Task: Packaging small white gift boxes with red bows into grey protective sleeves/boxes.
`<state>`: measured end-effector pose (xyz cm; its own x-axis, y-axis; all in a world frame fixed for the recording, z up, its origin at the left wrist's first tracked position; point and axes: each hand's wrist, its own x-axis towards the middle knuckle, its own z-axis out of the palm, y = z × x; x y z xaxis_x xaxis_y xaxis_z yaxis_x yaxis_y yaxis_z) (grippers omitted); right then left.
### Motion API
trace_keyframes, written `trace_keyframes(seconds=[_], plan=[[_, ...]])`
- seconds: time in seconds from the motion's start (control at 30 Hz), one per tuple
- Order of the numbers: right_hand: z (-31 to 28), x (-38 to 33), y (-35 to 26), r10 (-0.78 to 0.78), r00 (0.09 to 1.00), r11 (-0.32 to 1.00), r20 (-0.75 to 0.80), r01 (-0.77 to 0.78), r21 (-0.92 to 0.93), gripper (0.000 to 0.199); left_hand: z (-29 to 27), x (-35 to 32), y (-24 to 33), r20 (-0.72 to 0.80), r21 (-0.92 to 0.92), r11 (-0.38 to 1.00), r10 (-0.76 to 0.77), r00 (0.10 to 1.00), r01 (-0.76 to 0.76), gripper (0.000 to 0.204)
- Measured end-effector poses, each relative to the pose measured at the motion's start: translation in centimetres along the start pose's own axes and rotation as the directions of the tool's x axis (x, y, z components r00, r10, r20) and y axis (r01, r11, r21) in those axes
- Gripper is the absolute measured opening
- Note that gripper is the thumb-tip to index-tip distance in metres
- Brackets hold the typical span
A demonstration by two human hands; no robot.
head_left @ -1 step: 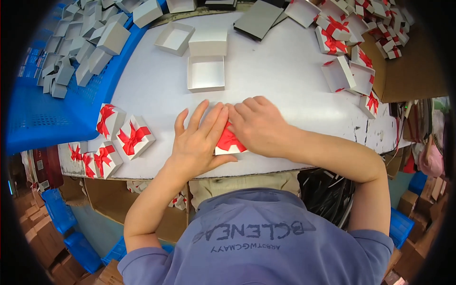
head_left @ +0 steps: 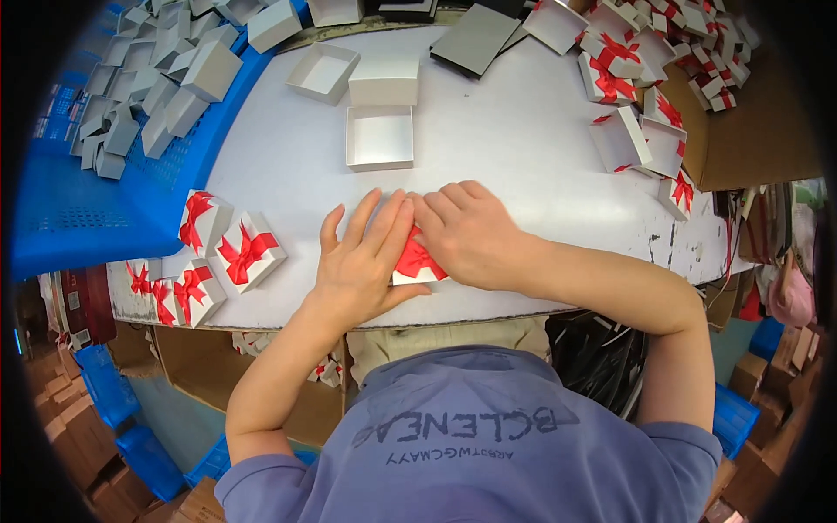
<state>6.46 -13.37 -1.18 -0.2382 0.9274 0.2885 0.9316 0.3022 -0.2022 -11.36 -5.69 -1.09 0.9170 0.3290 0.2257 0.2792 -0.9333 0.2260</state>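
Observation:
A small white gift box with a red ribbon bow (head_left: 415, 260) lies on the table near its front edge, mostly covered by both hands. My left hand (head_left: 356, 266) lies over its left side, thumb along the near edge and fingers reaching to the far side. My right hand (head_left: 473, 240) presses on its right side, with curled fingers meeting the left fingertips; what those fingertips pinch is hidden. Beyond my hands stands an open white box tray (head_left: 379, 139), touching another white box (head_left: 384, 83) behind it. A further open tray (head_left: 323, 72) sits to their left.
Several ribboned boxes (head_left: 248, 253) stand at the left, beside a blue crate (head_left: 96, 240) heaped with plain white boxes (head_left: 183, 112). More ribboned boxes (head_left: 610, 78) pile up at the far right by a cardboard carton (head_left: 750, 148). Dark grey flat panels (head_left: 473, 39) lie at the back.

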Motion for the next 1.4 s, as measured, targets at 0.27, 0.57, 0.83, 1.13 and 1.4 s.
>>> trace_keyframes(seconds=[0.27, 0.57, 0.83, 1.13, 1.4], plan=[[-2.5, 4.2, 8.6, 0.131, 0.954, 0.981, -0.269, -0.085, 0.175, 0.028, -3.3, -2.3, -3.6, 0.006, 0.277, 0.885, -0.392, 0.920, 0.375, 0.079], [-4.0, 7.2, 18.0, 0.405, 0.905, 0.912, 0.131, -0.391, -0.121, 0.042, -4.9, -4.8, -6.2, -0.164, 0.065, 0.845, -0.515, 0.841, 0.530, 0.076], [-3.6, 6.0, 17.1, 0.368, 0.914, 0.904, 0.173, -0.395, 0.163, 0.030, 0.4, 5.4, -6.9, -0.012, -0.154, 0.976, -0.156, 0.988, 0.152, 0.040], [-3.8, -0.7, 4.3, -0.243, 0.965, 0.968, -0.100, 0.233, -0.095, 0.034, 3.5, 4.9, -1.3, -0.176, -0.488, 0.872, -0.146, 0.974, 0.043, 0.103], [-8.3, -4.9, 8.6, 0.289, 0.864, 0.940, -0.412, -0.338, -0.049, 0.044, 1.2, 2.9, -2.8, -0.077, -0.291, 0.946, 0.128, 0.989, -0.145, 0.066]])
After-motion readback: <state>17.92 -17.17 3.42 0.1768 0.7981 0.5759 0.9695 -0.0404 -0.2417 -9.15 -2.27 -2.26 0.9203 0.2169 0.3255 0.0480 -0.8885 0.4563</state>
